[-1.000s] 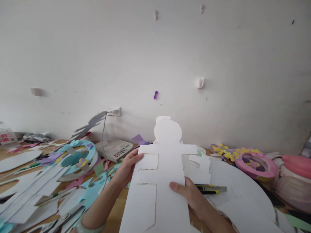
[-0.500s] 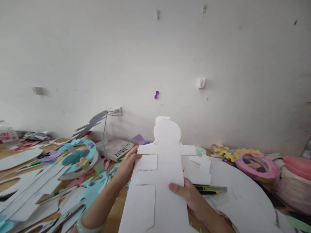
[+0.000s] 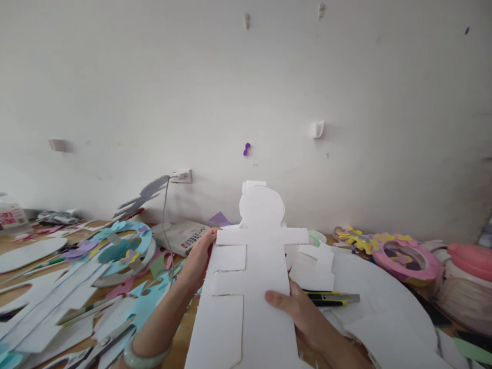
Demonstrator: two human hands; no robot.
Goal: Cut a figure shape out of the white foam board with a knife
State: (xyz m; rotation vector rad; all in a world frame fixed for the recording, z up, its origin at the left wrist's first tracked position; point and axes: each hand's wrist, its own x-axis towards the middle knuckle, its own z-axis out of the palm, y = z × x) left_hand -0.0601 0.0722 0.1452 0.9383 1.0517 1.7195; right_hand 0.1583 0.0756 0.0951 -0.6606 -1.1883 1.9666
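Observation:
A white paper or card cutout (image 3: 265, 261) shaped like a figure stands tilted up in front of me, with a round head, short arms and a long body. Slits run down its left side around flat white pieces. Gripping its left edge near the arm tip is my left hand (image 3: 202, 256), its fingers partly hidden behind the sheet. My right hand (image 3: 294, 307) pinches the lower right edge, thumb on the front and fingers behind. Just beyond that hand, a yellow-and-black utility knife (image 3: 330, 298) lies on white sheets.
Scissors (image 3: 105, 343), pens and colored paper scraps crowd the left of the wooden table. Farther back are a blue ring with flowers (image 3: 146, 233) and a keyed device (image 3: 180, 237). At right are a large white disc (image 3: 384, 292), a pink ring (image 3: 426, 266) and a pink-lidded container (image 3: 469, 261).
The cutout has shifted slightly left. My left fingers have moved from over its front edge to a spot a little higher along the edge. The right hand's grip looks the same.

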